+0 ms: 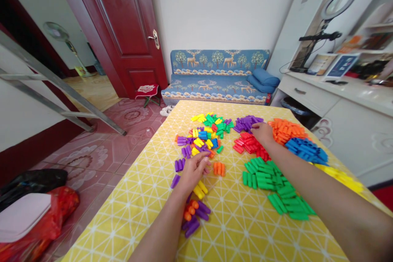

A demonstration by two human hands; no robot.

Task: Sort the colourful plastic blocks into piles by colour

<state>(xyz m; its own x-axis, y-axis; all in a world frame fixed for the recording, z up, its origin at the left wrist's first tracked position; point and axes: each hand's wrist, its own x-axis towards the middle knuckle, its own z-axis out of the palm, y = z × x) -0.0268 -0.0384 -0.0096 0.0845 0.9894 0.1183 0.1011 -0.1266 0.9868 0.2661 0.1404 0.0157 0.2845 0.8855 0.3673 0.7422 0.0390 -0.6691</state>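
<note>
Many small plastic pegs lie on a table with a yellow patterned cloth (233,221). My left hand (194,168) rests palm down near the mixed pile (205,135), fingers pinched on a small purple peg. Yellow, orange and purple pegs (196,208) lie under and beside that wrist. My right hand (261,132) reaches across to the far side, fingers curled down between the purple heap (245,123) and the red heap (248,143); what it holds is hidden. Sorted heaps lie to the right: orange (287,129), blue (305,149), green (273,180) and yellow (340,176).
A blue patterned sofa (215,77) stands behind the table. A red door (123,28) is open at the left, with a metal ladder (46,90) leaning nearby. A white cabinet (337,102) with a ring light (337,4) lines the right side. Bags (39,213) sit on the floor.
</note>
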